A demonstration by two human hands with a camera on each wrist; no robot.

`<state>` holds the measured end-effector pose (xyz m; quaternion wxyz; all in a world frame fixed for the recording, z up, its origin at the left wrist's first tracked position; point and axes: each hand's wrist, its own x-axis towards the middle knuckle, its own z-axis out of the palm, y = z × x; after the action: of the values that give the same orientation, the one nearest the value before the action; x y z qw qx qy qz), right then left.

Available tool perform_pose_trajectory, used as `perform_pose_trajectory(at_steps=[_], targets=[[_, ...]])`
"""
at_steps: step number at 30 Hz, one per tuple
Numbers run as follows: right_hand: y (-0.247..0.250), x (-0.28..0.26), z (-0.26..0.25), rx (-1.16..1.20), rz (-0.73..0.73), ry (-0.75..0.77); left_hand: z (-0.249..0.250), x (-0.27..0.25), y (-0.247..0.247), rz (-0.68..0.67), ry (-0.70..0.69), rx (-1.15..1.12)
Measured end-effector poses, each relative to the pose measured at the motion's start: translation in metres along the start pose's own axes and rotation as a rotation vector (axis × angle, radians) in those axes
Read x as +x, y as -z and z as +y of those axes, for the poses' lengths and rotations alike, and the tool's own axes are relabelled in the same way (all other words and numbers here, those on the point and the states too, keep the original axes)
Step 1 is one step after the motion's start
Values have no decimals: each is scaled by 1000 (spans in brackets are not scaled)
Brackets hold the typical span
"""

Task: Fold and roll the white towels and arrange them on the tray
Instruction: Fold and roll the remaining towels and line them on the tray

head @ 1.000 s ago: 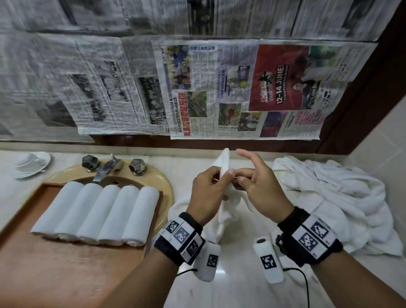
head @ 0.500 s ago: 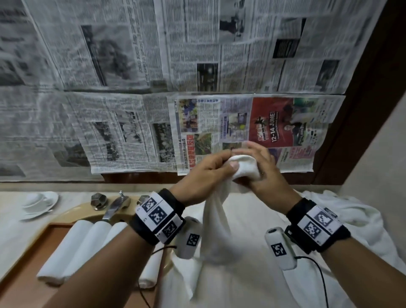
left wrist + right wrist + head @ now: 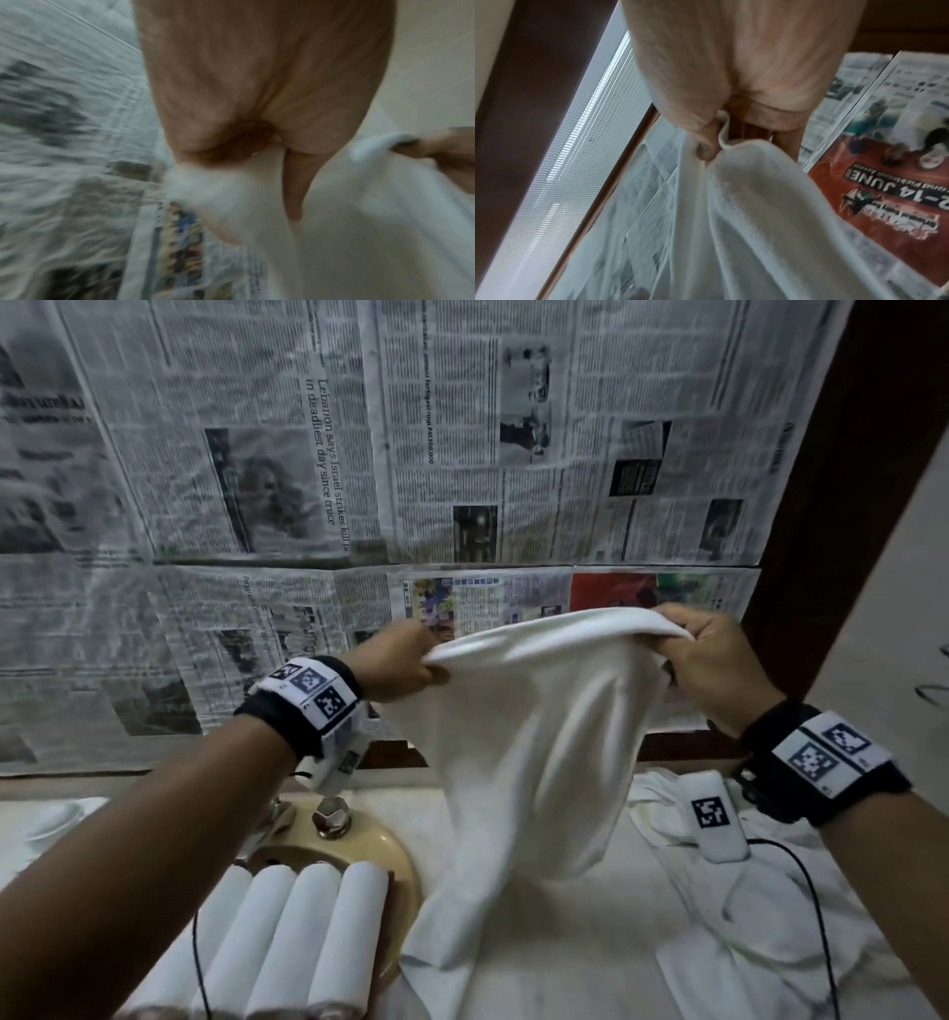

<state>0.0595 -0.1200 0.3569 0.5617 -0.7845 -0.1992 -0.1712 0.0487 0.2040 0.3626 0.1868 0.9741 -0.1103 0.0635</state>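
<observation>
A white towel (image 3: 534,742) hangs spread in the air above the counter, its lower end trailing onto the marble. My left hand (image 3: 405,667) pinches its top left corner and my right hand (image 3: 703,660) pinches the top right corner, the upper edge stretched between them. The left wrist view shows the left hand (image 3: 246,146) gripping bunched towel (image 3: 359,223), blurred. In the right wrist view the thumb and fingers of the right hand (image 3: 713,146) clamp the towel's hem (image 3: 757,203). Several rolled white towels (image 3: 308,937) lie side by side at lower left; the tray under them is hidden.
A pile of loose white towels (image 3: 760,932) lies on the counter at the right. A beige sink rim (image 3: 395,860) with a metal tap knob (image 3: 331,816) sits behind the rolls. A white dish (image 3: 46,819) stands far left. Newspaper (image 3: 411,454) covers the wall.
My hands, which were together at one bunched corner, have risen and pulled apart, spreading the towel's top edge wide. The view has tilted up toward the wall.
</observation>
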Motion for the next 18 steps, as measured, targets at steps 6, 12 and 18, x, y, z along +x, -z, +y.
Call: perform_pose_trajectory(at_steps=[6, 12, 18], targets=[[26, -26, 13, 27, 114, -30, -19, -23, -3, 315, 134, -790], [36, -53, -6, 273, 83, -125, 32, -69, -16, 427, 92, -1356], [66, -33, -27, 426, 95, -186, 75, -92, 18, 474, 81, -1279]])
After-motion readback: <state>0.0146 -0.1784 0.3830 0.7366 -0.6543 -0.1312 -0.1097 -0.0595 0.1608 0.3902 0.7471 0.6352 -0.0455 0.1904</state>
